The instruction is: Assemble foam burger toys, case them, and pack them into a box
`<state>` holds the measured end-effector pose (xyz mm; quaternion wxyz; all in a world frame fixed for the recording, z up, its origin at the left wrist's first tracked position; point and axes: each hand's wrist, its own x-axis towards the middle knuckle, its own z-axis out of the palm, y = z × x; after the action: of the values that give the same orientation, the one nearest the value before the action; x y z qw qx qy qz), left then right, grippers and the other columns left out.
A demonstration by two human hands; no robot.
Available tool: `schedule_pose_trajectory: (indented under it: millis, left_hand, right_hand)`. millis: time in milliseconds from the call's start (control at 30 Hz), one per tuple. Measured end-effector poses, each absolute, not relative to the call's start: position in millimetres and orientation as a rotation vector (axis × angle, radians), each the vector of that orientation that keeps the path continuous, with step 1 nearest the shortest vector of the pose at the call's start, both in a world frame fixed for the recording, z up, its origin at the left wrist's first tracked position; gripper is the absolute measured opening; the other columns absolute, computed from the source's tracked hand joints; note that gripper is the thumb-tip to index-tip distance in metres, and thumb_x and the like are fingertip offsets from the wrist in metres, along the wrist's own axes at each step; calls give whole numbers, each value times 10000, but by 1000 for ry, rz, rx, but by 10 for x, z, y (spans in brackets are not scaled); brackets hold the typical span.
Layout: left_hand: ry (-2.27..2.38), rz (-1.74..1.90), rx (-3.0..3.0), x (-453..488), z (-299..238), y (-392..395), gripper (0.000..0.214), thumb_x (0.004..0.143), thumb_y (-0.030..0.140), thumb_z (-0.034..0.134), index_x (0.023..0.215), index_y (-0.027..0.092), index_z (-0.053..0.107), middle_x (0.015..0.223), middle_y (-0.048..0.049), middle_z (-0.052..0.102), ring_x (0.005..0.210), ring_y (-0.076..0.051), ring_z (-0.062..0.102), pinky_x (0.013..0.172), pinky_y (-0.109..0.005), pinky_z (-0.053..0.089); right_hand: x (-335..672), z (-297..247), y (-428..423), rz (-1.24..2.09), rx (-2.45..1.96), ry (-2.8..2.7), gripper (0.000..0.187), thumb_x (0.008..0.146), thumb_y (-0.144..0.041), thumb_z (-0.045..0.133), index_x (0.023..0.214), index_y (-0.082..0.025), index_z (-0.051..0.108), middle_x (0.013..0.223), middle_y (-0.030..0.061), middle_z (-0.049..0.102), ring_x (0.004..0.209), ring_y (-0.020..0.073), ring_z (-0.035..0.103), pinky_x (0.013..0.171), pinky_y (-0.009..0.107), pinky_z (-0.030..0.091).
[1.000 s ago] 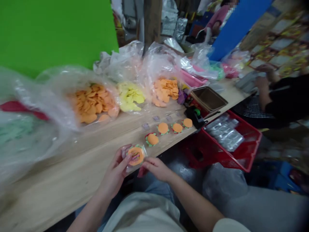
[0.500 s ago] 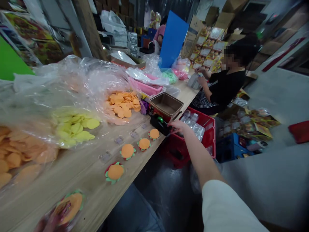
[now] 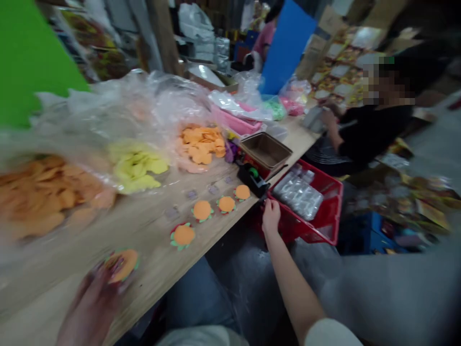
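My left hand (image 3: 94,290), blurred, grips a layered foam burger (image 3: 126,265) with an orange top and green edge, low over the table's front left. My right hand (image 3: 271,215) is at the table's edge, fingers closed in a pinch just below the black tape dispenser (image 3: 252,179) with its green roll. Whatever it pinches is too small to make out. Several more foam burgers, the closest one (image 3: 183,235) with red and green layers showing, lie in a row along the edge. Small clear pieces (image 3: 192,194) lie behind them.
Clear bags of orange foam pieces (image 3: 202,144) and yellow foam discs (image 3: 139,168) cover the table's back. A brown-lined tin (image 3: 265,149) stands behind the dispenser. A red crate (image 3: 333,211) holds clear packs beside the table. A co-worker in black (image 3: 378,129) sits beyond it.
The view has swung left. My right hand has come away from the dispenser, down and toward me, fingers pinched. My left hand still holds the foam burger and shows more fully.
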<state>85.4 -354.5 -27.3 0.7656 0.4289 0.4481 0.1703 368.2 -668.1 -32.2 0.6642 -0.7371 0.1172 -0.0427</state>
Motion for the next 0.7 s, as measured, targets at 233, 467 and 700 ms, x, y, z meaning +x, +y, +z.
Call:
schedule_pose_trajectory:
  millis: [233,467,700]
  left_hand:
    - [744,610,707,1076,442,-3871,204,770,228,630,972,204,637,1047,-10,648,853,-128,612,672,-215,529]
    - [662,721,719,787,638,-3879,264,757,244,655,1014,215,606,995,4,643,847,-104,604,728,-201,493]
    - [626,738,749,597,597,-3833,248,783,226,625,1029,224,599,1053,-7,626,877,-105,593,754,-204,488]
  right_hand:
    - [2036,123,-5487,548,-1584,-506,252,802,-330,542,1025,-227,601,790,25,600,660,142,540,630,274,464]
    - [1568,335,-4914,560,-1443,-758,611,814,-244,548,1369,-256,292,731,-36,592,669,106,549,678,247,459]
    - [1478,350,-4844,585,-1474,-785,651,793,-195,563,1367,-253,261,700,-52,573,660,103,546,662,247,449]
